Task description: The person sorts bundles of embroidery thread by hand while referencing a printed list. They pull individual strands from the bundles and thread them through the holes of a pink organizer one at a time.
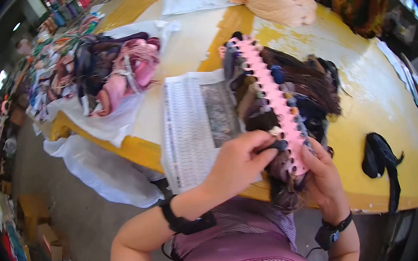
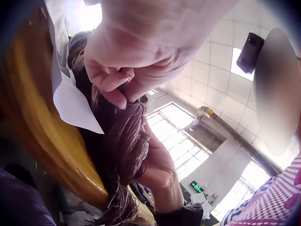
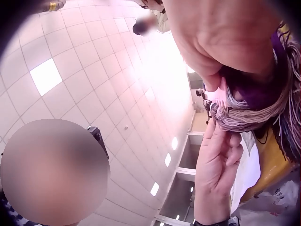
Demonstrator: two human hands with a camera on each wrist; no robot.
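Observation:
A long pink thread holder [image 1: 276,99] with holes along both edges slants over the table, skeins of dark, brown and grey thread hanging from both sides. My right hand [image 1: 322,171] grips the holder's near end, thumb on its edge and fingers behind the threads. At the near left edge my left hand [image 1: 238,160] pinches a dark thread skein [image 1: 276,145] between thumb and forefinger. In the left wrist view, brownish threads [image 2: 123,141] hang below my left hand. Purple and grey-mauve threads [image 3: 254,115] lie between both hands in the right wrist view.
A printed sheet [image 1: 188,127] with a photo lies left of the holder. Pink and dark skeins [image 1: 125,73] are heaped on plastic at the far left. A peach skein [image 1: 276,0] lies at the back, a black skein [image 1: 377,157] at right on the yellow table [image 1: 367,112].

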